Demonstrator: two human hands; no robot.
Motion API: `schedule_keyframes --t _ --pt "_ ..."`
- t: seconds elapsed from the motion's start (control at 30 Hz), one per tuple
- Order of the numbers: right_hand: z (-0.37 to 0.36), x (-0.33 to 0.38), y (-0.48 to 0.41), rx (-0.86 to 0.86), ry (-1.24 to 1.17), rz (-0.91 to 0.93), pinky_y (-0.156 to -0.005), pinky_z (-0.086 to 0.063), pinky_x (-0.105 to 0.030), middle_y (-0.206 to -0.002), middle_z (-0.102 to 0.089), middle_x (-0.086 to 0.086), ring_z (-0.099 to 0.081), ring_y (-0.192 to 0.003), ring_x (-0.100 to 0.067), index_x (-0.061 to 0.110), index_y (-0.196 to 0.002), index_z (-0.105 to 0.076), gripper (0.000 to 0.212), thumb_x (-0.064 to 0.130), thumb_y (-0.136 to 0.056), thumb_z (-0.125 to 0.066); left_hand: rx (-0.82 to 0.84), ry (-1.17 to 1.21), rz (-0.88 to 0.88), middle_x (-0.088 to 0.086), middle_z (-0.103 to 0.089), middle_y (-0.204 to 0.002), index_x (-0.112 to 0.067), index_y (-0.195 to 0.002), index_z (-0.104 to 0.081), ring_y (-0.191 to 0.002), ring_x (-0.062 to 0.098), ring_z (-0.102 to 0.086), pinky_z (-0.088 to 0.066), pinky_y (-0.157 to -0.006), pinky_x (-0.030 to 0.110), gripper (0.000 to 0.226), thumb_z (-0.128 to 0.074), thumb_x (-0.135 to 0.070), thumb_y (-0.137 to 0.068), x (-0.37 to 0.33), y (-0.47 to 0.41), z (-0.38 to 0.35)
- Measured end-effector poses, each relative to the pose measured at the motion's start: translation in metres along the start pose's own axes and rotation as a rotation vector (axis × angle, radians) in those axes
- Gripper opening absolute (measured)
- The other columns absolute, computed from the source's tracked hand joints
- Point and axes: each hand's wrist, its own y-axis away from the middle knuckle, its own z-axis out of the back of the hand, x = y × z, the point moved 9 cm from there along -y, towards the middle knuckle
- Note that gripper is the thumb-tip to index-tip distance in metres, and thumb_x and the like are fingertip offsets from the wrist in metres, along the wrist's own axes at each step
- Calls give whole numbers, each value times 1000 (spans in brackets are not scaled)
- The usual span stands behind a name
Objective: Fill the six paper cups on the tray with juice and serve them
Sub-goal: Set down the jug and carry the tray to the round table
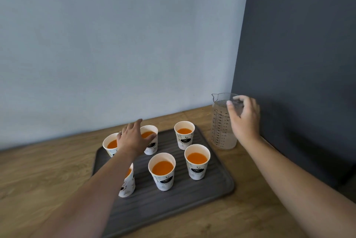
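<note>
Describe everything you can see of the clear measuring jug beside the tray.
The measuring jug is clear, glass or plastic, with black scale marks down its side and a small spout on the rim's left. It looks empty bar a cloudy film. It stands upright on the wooden table, close to the right of the dark tray, near the wall corner. The right hand grips its top, thumb in front, fingers curled over the rim.

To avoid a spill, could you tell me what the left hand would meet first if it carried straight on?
Probably the back middle cup, right beside the left hand; if it clears that rim, the wall. Depth is unclear.
</note>
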Motion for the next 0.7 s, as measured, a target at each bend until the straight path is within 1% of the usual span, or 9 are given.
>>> schedule_keyframes --t 0.03,0.13,0.23,0.33,0.43,0.5,0.57,0.63,0.7 --pt "-4 8 6 33 -17 45 -90 -42 -43 -110 -58 -6 -52 -104 -25 13 -104 -60 36 44 -86 -54 1 -3 -1 7 -32 -154 -25 -149 -21 -142 29 -27 -20 -115 49 80 -55 -59 -85 1 3 3" --pt "-11 25 25 93 -67 130 -84 -43 -34 -102 -56 -2 -55 -96 -22 10 -102 -61 23 28 -88 -63 -27 4 14 5 -33 -153 -25 -149 -23 -142 27 -26 -22 -115 47 80 -55 -60 -84 11 22 19" --pt "-23 26 38 211 -129 119 -79 -44 -30 -99 -51 4 -52 -91 -17 12 -103 -59 19 24 -89 -61 -72 15 55 5 -34 -152 -25 -148 -25 -142 27 -27 -23 -113 47 76 -53 -58 -86 27 46 37" --pt "-34 14 46 318 -139 106 -78 -46 -32 -98 -51 3 -52 -87 -16 12 -103 -60 15 21 -91 -59 -119 31 154 5 -39 -148 -25 -145 -32 -137 28 -33 -29 -108 47 71 -54 -57 -85 51 74 52" --pt "-39 -6 56 375 -121 83 -78 -48 -37 -96 -53 1 -52 -81 -16 13 -101 -61 12 16 -91 -56 -167 53 238 6 -42 -145 -27 -142 -35 -135 29 -37 -33 -106 48 65 -52 -56 -87 80 98 62" --pt "-45 -23 66 425 -89 60 -76 -46 -35 -95 -54 -1 -52 -77 -16 12 -102 -63 13 15 -91 -56 -194 93 304 10 -43 -144 -27 -142 -37 -133 32 -40 -35 -105 47 60 -48 -54 -90 103 114 63" --pt "-53 -42 77 492 -43 39 -77 -44 -32 -97 -55 -3 -53 -79 -17 12 -104 -63 16 16 -91 -55 -206 155 370 14 -46 -139 -27 -140 -40 -129 34 -42 -37 -104 46 54 -46 -51 -92 128 127 57" --pt "-61 -60 88 551 13 11 -81 -47 -35 -103 -59 -7 -55 -85 -20 14 -109 -63 21 19 -91 -54 -174 217 433 18 -49 -136 -26 -139 -41 -127 34 -45 -38 -104 45 54 -49 -48 -91 153 137 42" --pt "-67 -76 98 605 76 -36 -89 -46 -37 -112 -59 -12 -58 -95 -26 16 -117 -61 27 23 -92 -54 -113 247 482 20 -49 -136 -23 -141 -39 -127 35 -46 -39 -105 44 58 -55 -44 -90 173 145 22"
